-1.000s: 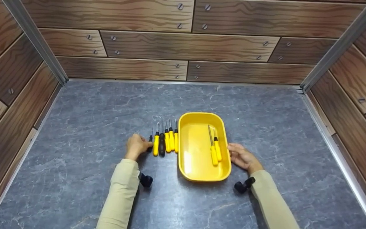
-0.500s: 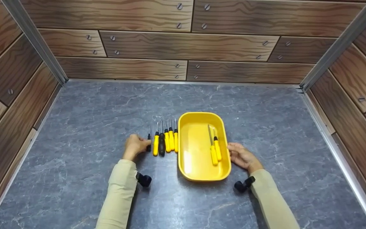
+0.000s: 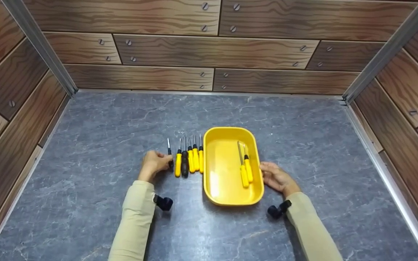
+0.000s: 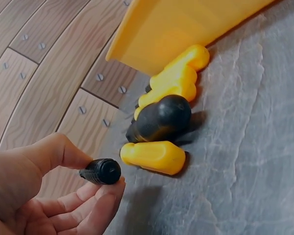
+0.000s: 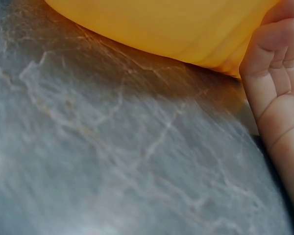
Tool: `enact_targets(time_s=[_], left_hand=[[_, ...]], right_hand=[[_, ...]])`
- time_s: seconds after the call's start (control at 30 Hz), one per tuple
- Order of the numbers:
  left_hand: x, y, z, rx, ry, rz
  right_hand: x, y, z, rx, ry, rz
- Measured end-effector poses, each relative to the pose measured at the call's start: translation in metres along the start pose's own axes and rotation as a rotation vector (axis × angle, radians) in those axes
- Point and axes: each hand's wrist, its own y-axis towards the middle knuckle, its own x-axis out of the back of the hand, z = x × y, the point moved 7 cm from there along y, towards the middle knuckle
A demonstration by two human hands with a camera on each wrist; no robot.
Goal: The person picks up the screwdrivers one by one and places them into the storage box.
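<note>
Between thumb and fingers, my left hand (image 3: 154, 164) pinches the handle of a small black screwdriver (image 4: 104, 171), whose metal shaft points away from me in the head view. Just right of it lies a row of screwdrivers side by side: a yellow-handled screwdriver (image 3: 178, 165), a thicker black screwdriver (image 3: 184, 165) and several more yellow ones up against the yellow bin (image 3: 221, 174). Two yellow screwdrivers (image 3: 245, 177) lie inside the bin at its right. My right hand (image 3: 276, 177) rests its loosely bent fingers against the bin's right outer wall.
The grey marbled tabletop (image 3: 103, 137) surrounds the bin and tools. Wood-patterned panels (image 3: 165, 52) with metal corner strips enclose the back and both sides. A black wrist camera (image 3: 164, 203) is strapped to each sleeve.
The left hand has shifted slightly left with the small black screwdriver, drawing it away from the row, and its shaft now shows more clearly. The right hand and bin stay put.
</note>
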Motion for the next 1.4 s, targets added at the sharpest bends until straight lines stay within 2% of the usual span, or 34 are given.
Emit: enact_targets(time_s=[0.37,0.6,0.8,1.13,1.4], left_hand=[[-0.004,-0.002,-0.004,-0.004,-0.211,0.061],[-0.006,-0.006,-0.008,0.016,-0.258,0.108],[-0.008,-0.008,-0.013,0.0,-0.273,0.154],[-0.006,-0.01,-0.022,-0.042,-0.245,0.152],[-0.009,-0.015,-0.029,-0.064,-0.299,0.184]], right_hand=[[-0.001,0.0,0.001,0.013,0.006,0.038],[0.0,0.0,0.001,0.007,0.005,0.021],[0.0,0.0,0.0,0.008,-0.004,0.025],[0.001,0.0,0.0,0.007,-0.004,0.001],[0.0,0.001,-0.001,0.0,-0.003,0.016]])
